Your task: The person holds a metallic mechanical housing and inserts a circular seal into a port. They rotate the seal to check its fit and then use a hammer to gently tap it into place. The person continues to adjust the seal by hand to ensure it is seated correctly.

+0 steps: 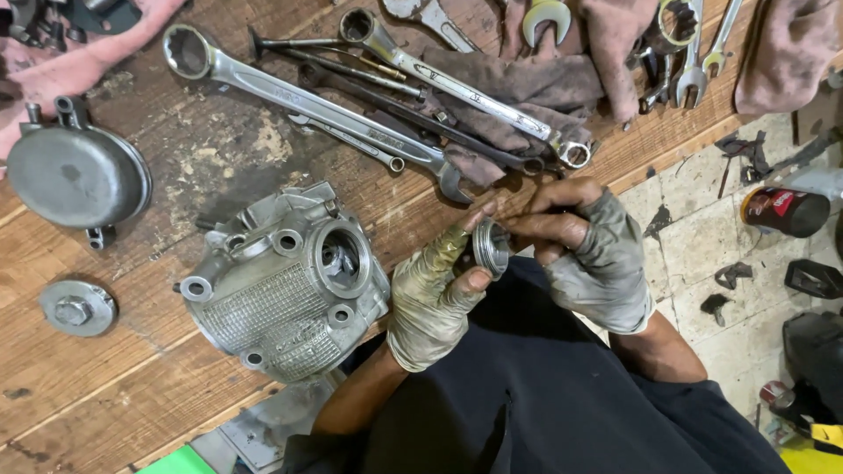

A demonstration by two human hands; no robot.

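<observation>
Fingertips of both gloved hands, left hand [432, 303] and right hand [590, 259], pinch a small round metal piston [491, 247] just off the wooden bench's edge [667, 145]. Beside them sits an engine casing [281, 285]; wrenches [307, 101] and rags [527, 83] crowd beyond.

The light is soft and even, it seems to come from above, and the scene is moderately bright. Shadows are short and weak — under the long wrench [307, 101] there is only a thin dark line. The polished wrenches and the round metal cover [77, 174] give mild glare. The middle is sharp; the edges bend a little — wide-lens distortion. The dark clothing [536, 395] at the bottom loses detail.
</observation>
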